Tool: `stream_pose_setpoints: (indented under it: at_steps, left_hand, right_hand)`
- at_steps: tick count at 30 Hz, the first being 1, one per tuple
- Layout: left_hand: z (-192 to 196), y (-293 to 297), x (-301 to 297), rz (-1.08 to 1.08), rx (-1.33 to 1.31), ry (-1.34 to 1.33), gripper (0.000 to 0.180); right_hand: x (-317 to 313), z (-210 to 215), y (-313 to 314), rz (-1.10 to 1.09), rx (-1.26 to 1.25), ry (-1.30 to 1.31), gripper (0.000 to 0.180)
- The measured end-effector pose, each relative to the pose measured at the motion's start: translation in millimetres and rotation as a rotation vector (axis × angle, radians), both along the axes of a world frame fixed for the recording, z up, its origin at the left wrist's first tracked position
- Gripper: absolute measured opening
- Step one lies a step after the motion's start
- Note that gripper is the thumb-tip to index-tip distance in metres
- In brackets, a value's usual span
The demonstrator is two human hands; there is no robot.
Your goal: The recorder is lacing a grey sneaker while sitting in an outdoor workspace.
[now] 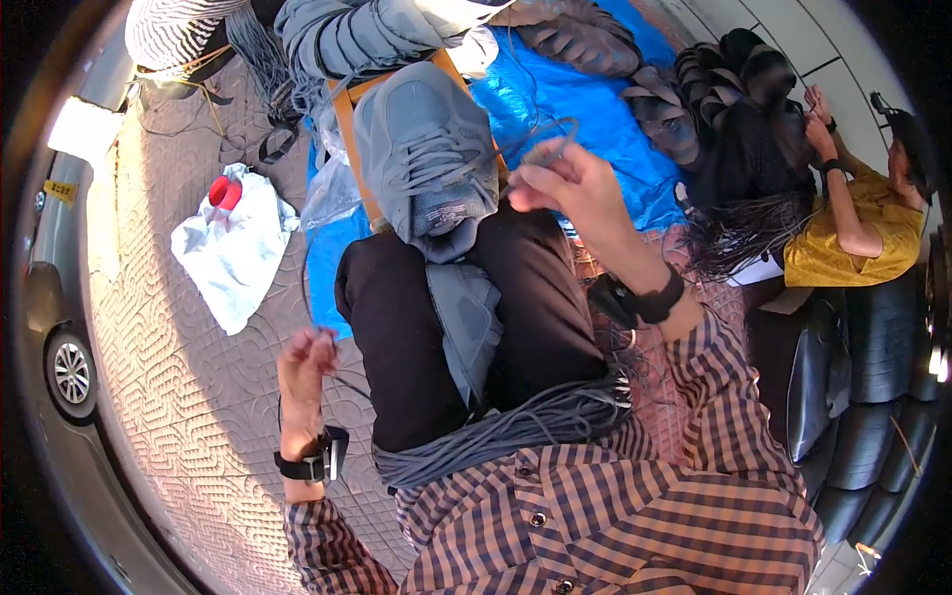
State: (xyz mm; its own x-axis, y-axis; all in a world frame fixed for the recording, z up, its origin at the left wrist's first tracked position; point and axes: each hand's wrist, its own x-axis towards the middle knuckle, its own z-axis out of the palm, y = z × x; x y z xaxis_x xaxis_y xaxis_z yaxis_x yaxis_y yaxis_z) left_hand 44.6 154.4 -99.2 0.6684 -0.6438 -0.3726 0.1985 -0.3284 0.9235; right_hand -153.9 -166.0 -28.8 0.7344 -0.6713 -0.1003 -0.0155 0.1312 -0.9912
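A grey sneaker [424,149] with its laces partly threaded rests in front of me, toe pointing away, on a small wooden frame [448,61]. My right hand [570,186] is closed in a pinch beside the shoe's right side, gripping a grey shoelace [567,126] that loops above the fingers. Off to the left of my knee, my left hand [305,365] is also closed, with a dark lace strand running past its fingertips. A second grey shoe [463,327] is wedged between my thighs. Across my lap lies a thick bundle of grey shoelaces [506,424].
A blue tarp [545,94] spreads beneath more grey shoes [580,40]. On the left paving lie a white bag [238,253] and a red roll [225,192]. A person in a yellow top [863,233] sits at right near dark laces [739,233]. A car [59,436] stands at left.
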Motion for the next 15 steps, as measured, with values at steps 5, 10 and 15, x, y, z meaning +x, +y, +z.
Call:
stream_pose_setpoints:
  at_steps: [5, 10, 15]
  left_hand:
    - [56.8, -88.7, -6.5, 0.022, -0.191, 0.018, 0.014]
    - [58.4, -137.0, 1.8, -0.011, -0.178, -0.097, 0.015]
    - [35.6, -144.9, 5.3, -0.062, -0.19, -0.163, 0.013]
  right_hand:
    - [24.7, -17.8, -7.0, -0.065, -0.145, -0.081, 0.02]
    - [26.8, -22.1, -5.4, -0.111, -0.436, -0.018, 0.02]
    - [24.7, -12.4, -1.6, 0.027, -0.124, -0.015, 0.023]
